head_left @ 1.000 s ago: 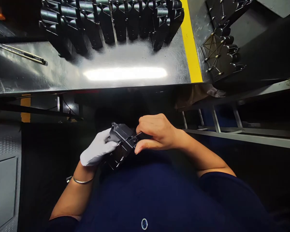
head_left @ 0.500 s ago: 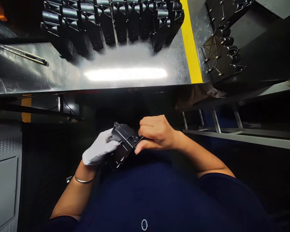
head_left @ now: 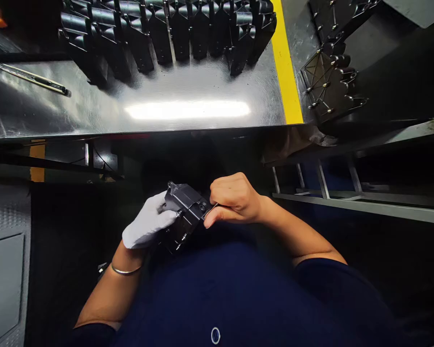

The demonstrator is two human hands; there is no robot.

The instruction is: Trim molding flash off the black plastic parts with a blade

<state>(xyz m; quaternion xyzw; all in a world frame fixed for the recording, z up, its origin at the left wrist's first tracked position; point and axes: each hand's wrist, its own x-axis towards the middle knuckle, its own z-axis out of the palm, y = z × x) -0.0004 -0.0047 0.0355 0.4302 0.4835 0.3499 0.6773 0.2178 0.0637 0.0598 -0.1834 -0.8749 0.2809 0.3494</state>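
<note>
On the left of our metal counter [head_left: 94, 115], we see a slim rod-like tool [head_left: 32, 78], then a row of dark housings [head_left: 181, 38] toward the far edge. Below the near edge, our gloved left hand [head_left: 144, 224] is closed around the black part [head_left: 185, 200], glossy, boxy and tilted, with a round fitting at its right end. Our right hand [head_left: 235, 197], fingers curled, pinches a thin metal piece [head_left: 211, 210] against it, having shifted slightly rightward. Farther right, we see a yellow stripe [head_left: 286, 67] and ribbed housings [head_left: 323, 84]

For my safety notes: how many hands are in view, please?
2: the gloved left hand, holding a black part, and the bare right hand, pinching something thin beside it.
</note>
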